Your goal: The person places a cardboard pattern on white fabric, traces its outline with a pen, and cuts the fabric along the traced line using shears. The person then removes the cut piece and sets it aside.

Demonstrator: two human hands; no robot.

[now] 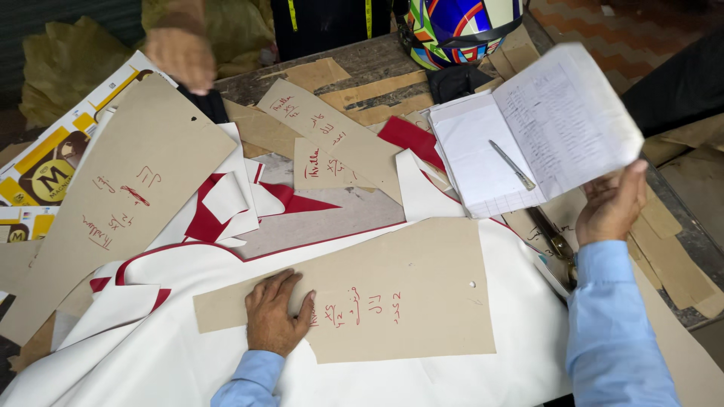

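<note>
A tan cardboard pattern piece (392, 290) marked with red handwriting lies near the middle of the scene on a sheet of white material (483, 377) with a red backing, and the left hand (273, 313) rests flat on its left end, fingers spread and grasping nothing. The right hand (612, 205) grips the near right edge of an open notebook (528, 132), lifted at the right, with a silver pen (511, 164) lying across its pages. Scissors (556, 243) lie just under the notebook. The worn wooden table (377, 56) is crowded with more tan patterns, one large piece (128, 188) at the left, and red-and-white offcuts (226, 203). A colourful helmet (460, 26) sits at the far edge. Another person's hand (179, 54) hangs at far left. Tiled floor (626, 30) shows at far right.
</note>
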